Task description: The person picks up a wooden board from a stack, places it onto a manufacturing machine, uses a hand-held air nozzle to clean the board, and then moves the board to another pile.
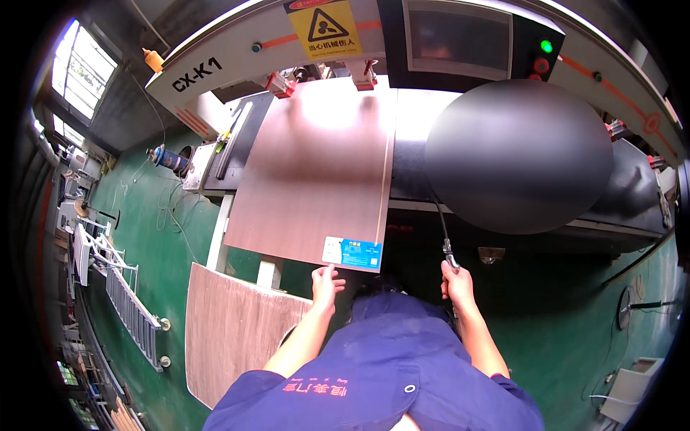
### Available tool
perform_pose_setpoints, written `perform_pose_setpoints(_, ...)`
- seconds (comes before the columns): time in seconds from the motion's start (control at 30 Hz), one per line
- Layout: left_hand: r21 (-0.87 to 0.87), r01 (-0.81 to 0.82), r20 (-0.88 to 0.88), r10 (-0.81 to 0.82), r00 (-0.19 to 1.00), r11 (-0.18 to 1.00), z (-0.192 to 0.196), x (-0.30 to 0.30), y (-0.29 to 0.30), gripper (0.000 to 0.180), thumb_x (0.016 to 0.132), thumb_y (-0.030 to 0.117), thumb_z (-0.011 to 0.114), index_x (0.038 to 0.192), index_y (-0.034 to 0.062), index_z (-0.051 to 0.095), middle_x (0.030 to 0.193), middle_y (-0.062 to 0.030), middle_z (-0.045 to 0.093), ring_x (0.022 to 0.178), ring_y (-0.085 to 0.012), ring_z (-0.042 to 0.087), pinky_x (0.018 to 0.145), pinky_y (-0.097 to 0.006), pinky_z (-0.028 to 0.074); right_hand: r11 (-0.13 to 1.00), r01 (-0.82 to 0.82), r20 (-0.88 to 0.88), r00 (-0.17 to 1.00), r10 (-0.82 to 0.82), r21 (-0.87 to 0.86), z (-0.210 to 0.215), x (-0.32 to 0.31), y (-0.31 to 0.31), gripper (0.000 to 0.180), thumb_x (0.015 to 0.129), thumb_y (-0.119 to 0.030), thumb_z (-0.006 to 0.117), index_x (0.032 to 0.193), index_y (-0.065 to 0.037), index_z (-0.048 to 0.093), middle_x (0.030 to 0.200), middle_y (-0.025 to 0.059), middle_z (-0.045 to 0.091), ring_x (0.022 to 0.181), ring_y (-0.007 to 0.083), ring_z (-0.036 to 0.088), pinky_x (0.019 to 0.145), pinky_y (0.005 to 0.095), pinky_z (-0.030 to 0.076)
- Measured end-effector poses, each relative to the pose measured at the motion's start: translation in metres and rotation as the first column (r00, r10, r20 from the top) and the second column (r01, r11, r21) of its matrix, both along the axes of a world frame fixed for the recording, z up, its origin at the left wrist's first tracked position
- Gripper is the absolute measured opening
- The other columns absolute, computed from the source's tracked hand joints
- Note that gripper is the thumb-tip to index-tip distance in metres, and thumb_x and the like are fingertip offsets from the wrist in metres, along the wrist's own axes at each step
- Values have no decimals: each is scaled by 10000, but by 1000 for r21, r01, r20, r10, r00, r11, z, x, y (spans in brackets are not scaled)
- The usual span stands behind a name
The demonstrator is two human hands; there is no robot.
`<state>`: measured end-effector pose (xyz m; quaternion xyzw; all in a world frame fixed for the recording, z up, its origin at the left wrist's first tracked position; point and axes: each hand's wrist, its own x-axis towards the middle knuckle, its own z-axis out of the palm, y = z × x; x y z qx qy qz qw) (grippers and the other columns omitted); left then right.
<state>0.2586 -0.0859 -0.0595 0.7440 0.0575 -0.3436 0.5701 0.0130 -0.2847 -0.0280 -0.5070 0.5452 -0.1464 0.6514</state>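
A wood-grain panel (309, 172) lies on the machine's dark bed, its near end jutting out toward me. A blue and white label (352, 252) sits on its near right corner. Just below that edge is my left hand (327, 289), fingers loosely bent and apart, holding nothing; whether a fingertip touches the panel I cannot tell. My right hand (458, 284) is closed around a slim metal air gun (449, 255), right of the panel. From its upper end a thin black hose or tube (440, 215) runs up toward the bed; the grip is mostly hidden by my fingers.
Above the bed spans a white machine beam (237, 61) with red-tipped clamps (282, 85), a screen (458, 39) and buttons. A second wood panel (241, 327) stands lower left. A wheeled metal frame (129, 302) is on the green floor. A large blurred oval hides the right side.
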Motion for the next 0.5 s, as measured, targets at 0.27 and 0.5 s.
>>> perform_pose_setpoints(0.27, -295, -461, -414, 323, 851, 837, -16, 42, -33, 424, 951, 366, 422, 1232, 51, 466, 1219, -108, 550, 1167, -259, 498, 999, -494, 359, 993, 94, -3, 996, -94, 69, 0, -1, -11, 392, 916, -355, 570, 659, -70, 491, 508, 5, 463, 406, 102, 467, 387, 253, 381)
perform_pose_setpoints(0.5, -406, -602, -470, 408, 782, 687, -46, 54, -43, 400, 941, 308, 464, 1226, 26, 482, 1227, -97, 562, 1152, -239, 535, 1007, -406, 396, 788, 613, 54, 786, -616, 67, -25, -93, -32, 470, 900, -497, 545, 625, -131, 439, 448, 3, 403, 370, 110, 414, 342, 245, 314)
